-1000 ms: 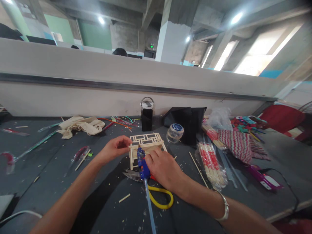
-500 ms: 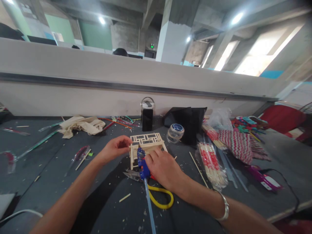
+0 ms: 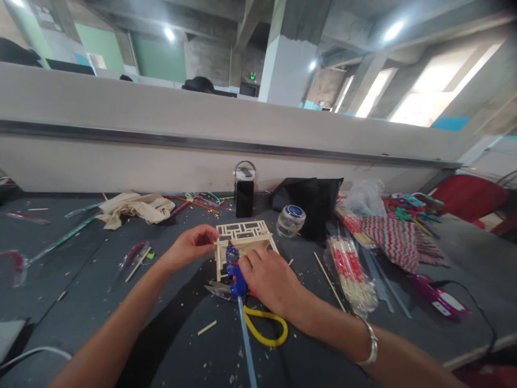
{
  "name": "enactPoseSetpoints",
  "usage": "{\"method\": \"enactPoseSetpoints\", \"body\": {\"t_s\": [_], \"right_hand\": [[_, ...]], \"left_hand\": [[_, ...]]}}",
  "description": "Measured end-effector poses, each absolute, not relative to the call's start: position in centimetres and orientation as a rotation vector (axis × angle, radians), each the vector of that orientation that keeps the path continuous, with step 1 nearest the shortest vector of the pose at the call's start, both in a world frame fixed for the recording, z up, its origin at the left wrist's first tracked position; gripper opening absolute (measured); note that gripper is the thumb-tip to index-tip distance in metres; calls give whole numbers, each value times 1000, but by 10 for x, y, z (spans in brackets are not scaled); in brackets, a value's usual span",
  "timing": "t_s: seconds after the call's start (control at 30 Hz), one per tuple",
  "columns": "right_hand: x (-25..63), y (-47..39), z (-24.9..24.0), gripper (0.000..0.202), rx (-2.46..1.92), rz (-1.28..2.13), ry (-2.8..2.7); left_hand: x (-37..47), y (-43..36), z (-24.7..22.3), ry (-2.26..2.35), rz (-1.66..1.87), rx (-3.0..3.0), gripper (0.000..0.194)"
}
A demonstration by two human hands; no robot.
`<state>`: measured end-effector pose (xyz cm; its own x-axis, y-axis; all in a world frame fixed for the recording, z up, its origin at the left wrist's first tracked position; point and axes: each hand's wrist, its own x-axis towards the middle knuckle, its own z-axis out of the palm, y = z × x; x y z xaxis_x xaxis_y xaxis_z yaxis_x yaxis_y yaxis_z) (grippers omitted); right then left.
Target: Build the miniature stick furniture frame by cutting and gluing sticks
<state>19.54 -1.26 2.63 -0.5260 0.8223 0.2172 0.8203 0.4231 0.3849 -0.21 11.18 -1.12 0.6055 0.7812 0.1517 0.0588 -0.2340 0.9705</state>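
Note:
My right hand [image 3: 270, 277] is wrapped round a blue hot glue gun [image 3: 238, 280], with a long clear glue stick [image 3: 247, 339] sticking out of its back. The gun's nozzle points at the near upper bar of a small frame of pale wooden sticks [image 3: 242, 229], which has a lattice panel at its far side. At the frame's left corner, my left hand [image 3: 197, 245] pinches the stick end between thumb and fingers. Scissors with a yellow handle [image 3: 269, 339] lie under the gun, their blades partly hidden.
A clear jar with a blue lid [image 3: 291, 220] and a black phone [image 3: 244, 198] stand behind the frame. Bagged sticks [image 3: 353, 272] and a purple tool with a cord [image 3: 438, 296] lie right. A beige cloth [image 3: 135, 209] lies left, with wood scraps about.
The glue gun in my right hand has shifted very slightly to the left along the frame's bar. My left hand keeps its place at the corner.

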Motion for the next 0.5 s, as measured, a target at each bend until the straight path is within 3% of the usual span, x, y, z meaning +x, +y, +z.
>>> {"method": "enactPoseSetpoints", "body": {"t_s": [0.5], "right_hand": [[190,-12,29,7,1549,656,2688]], "left_hand": [[-2,113,-12,693,795,1687,27]]}}
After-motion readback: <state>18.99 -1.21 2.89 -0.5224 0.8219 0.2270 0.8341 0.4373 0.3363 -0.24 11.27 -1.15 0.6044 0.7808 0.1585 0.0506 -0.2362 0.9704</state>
